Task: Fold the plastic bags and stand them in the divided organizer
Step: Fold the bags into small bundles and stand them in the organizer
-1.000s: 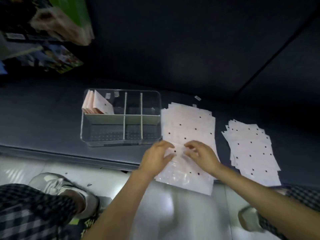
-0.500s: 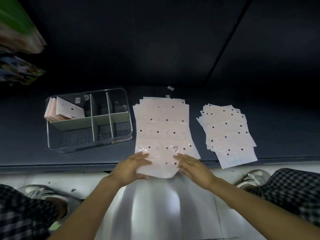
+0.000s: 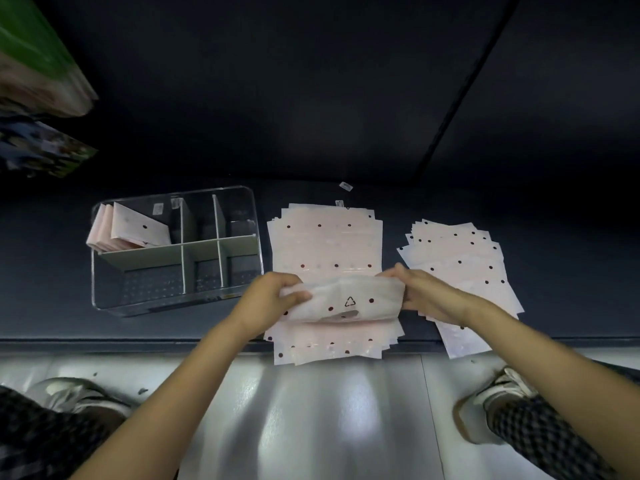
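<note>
In the organizer (image 3: pixel 175 251) only one slot has folded bags (image 3: pixel 130 230), both hands (image 3: pixel 268 303) (image 3: pixel 427 296) pinching another bag (image 3: pixel 346 299) mid-fold, two stacks (image 3: pixel 327 244) (image 3: pixel 457 258) left.

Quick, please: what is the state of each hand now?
Left hand: grips the left end of the plastic bag.
Right hand: grips its right end.

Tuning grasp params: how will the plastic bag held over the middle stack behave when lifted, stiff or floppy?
Likely floppy: the bag sags and curls between the left hand and right hand, which pinch its two ends. Probably very light, since it is a thin, see-through film. Possibly slippery: its glossy surface lies against the equally glossy stack, so neighbouring sheets may slide or cling.
</note>
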Tool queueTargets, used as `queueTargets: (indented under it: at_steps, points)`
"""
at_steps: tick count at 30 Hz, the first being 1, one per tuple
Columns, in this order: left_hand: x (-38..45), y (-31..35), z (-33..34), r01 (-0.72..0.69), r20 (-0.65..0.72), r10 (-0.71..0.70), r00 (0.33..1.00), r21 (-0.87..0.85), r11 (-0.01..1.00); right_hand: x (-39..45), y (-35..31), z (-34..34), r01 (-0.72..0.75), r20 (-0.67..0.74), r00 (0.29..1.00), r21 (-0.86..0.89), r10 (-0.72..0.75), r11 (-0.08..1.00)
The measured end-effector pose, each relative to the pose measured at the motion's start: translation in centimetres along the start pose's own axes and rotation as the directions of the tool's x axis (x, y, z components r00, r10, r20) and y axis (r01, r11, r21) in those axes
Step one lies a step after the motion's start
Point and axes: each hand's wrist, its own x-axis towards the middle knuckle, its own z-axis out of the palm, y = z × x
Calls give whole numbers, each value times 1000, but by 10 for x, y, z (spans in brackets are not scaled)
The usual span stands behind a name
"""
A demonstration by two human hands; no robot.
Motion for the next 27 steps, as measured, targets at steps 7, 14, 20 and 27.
queueTargets:
  at_steps: [7, 14, 20, 27]
  points:
    - [24, 2, 1, 85, -99, -93, 991, -80, 993, 37, -9, -8, 1, -212, 977, -134, -29, 991]
    - [22, -9, -9, 258, 527, -170, 833, -98, 961, 39, 0, -7, -321, 107, 928, -259, 358, 911]
    - [21, -15, 11, 20, -268, 8, 963, 100, 995, 60, 4, -4, -169, -302, 946, -140, 121, 976]
    - [10, -22, 55, -245, -54, 326, 944, 549, 799, 118, -7, -20, -174, -578, 811, -393, -95, 903]
